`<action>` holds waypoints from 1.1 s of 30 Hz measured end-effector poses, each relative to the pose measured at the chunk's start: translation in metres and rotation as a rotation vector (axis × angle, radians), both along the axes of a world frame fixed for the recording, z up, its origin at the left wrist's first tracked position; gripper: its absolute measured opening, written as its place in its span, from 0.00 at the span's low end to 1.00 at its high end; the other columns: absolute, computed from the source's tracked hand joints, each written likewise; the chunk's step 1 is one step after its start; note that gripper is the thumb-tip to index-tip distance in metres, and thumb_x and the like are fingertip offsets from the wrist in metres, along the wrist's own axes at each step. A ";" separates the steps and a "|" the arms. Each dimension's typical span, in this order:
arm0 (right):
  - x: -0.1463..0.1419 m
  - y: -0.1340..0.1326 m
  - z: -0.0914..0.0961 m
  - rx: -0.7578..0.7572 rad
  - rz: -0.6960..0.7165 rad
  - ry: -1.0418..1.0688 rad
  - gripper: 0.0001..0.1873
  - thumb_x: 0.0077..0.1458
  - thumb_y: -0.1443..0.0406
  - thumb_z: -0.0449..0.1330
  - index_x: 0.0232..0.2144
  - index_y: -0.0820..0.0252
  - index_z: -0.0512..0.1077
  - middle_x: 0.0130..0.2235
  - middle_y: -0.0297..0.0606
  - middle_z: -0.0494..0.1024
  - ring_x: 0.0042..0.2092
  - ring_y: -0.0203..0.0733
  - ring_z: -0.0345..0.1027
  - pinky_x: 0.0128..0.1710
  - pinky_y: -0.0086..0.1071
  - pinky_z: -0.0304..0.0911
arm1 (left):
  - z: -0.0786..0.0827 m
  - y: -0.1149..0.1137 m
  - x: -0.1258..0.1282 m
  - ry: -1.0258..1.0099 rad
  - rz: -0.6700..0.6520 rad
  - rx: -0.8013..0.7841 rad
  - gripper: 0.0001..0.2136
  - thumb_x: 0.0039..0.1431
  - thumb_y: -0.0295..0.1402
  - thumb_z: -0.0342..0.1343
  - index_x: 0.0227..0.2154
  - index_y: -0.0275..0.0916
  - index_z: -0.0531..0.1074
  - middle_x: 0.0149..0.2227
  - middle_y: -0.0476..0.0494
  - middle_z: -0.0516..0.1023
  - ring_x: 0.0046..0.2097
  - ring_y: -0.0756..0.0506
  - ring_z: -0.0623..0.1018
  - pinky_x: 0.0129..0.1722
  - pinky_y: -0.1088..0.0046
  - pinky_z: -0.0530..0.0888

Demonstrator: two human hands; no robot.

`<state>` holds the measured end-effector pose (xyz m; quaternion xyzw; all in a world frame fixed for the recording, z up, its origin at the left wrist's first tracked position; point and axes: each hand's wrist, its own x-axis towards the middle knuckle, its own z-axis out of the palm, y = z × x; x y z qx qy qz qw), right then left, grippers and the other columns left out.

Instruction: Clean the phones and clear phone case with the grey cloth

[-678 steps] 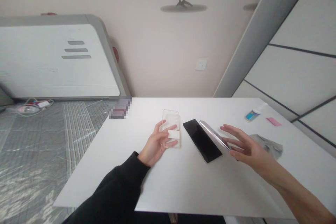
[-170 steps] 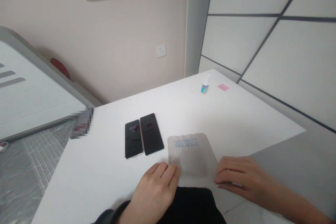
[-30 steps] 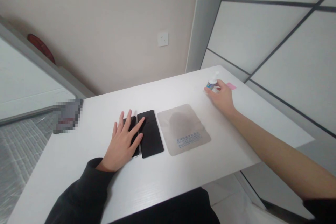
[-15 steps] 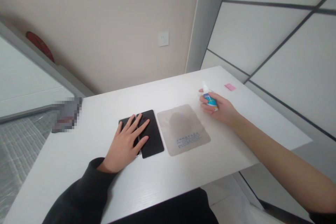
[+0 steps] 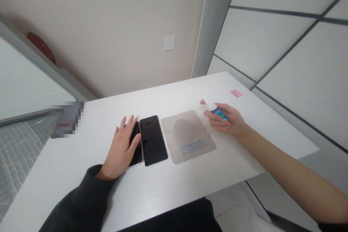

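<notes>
While the right hand (image 5: 224, 119) grips a small plastic bottle (image 5: 218, 113), the left hand (image 5: 119, 148) lies spread.
Its fingers (image 5: 129, 127) overlap a glossy black smartphone (image 5: 136, 144).

On the white rectangular tabletop (image 5: 81, 174), from left to right: a pixelated, blurred object (image 5: 66, 119) at the far left corner; a black glass-fronted smartphone (image 5: 136, 148), partly under your left hand (image 5: 119, 148); a second black glass-fronted smartphone (image 5: 153, 140), just to its right; a greyish-beige square microfiber cloth (image 5: 187, 136), just beside that; your right hand (image 5: 223, 119), just right of the cloth, around a small white-and-blue plastic spray bottle (image 5: 216, 112); a pink paper note (image 5: 236, 93), behind them, near the far right corner; a white square wall socket (image 5: 169, 42), on the beige wall (image 5: 108, 25) behind the table.
</notes>
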<state>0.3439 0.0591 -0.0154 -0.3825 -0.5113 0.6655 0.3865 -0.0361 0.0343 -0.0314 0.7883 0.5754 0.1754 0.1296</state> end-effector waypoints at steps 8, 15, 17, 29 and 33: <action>-0.006 -0.001 -0.003 0.052 -0.004 0.009 0.13 0.62 0.51 0.50 0.41 0.51 0.63 0.31 0.28 0.65 0.16 0.29 0.42 0.13 0.28 0.42 | -0.001 -0.001 0.001 -0.033 0.014 -0.027 0.29 0.72 0.48 0.38 0.70 0.38 0.54 0.73 0.33 0.55 0.75 0.34 0.48 0.70 0.40 0.51; -0.009 -0.005 -0.014 0.547 0.072 -0.599 0.25 0.67 0.51 0.54 0.64 0.43 0.65 0.55 0.40 0.78 0.44 0.47 0.76 0.38 0.39 0.72 | -0.004 0.000 -0.001 -0.060 0.001 -0.019 0.29 0.72 0.47 0.41 0.70 0.40 0.53 0.73 0.33 0.55 0.74 0.34 0.50 0.69 0.39 0.52; -0.010 -0.008 -0.012 0.700 0.162 -0.765 0.24 0.69 0.52 0.51 0.65 0.42 0.65 0.59 0.40 0.76 0.53 0.53 0.74 0.49 0.46 0.70 | -0.005 0.000 -0.002 -0.070 0.001 -0.019 0.29 0.72 0.47 0.41 0.71 0.41 0.52 0.73 0.33 0.55 0.74 0.33 0.50 0.69 0.38 0.52; -0.009 -0.007 -0.019 1.050 0.176 -1.222 0.23 0.72 0.58 0.44 0.62 0.49 0.69 0.44 0.41 0.82 0.28 0.42 0.72 0.30 0.35 0.62 | -0.002 0.000 0.000 -0.060 0.008 -0.032 0.29 0.72 0.48 0.40 0.70 0.40 0.53 0.73 0.33 0.55 0.74 0.33 0.51 0.69 0.39 0.52; -0.007 -0.007 -0.018 1.081 0.135 -1.224 0.22 0.72 0.59 0.44 0.58 0.51 0.72 0.43 0.41 0.82 0.28 0.42 0.71 0.28 0.35 0.61 | -0.001 -0.001 0.000 -0.065 0.016 -0.041 0.30 0.72 0.49 0.40 0.70 0.39 0.54 0.72 0.32 0.55 0.74 0.34 0.51 0.70 0.39 0.51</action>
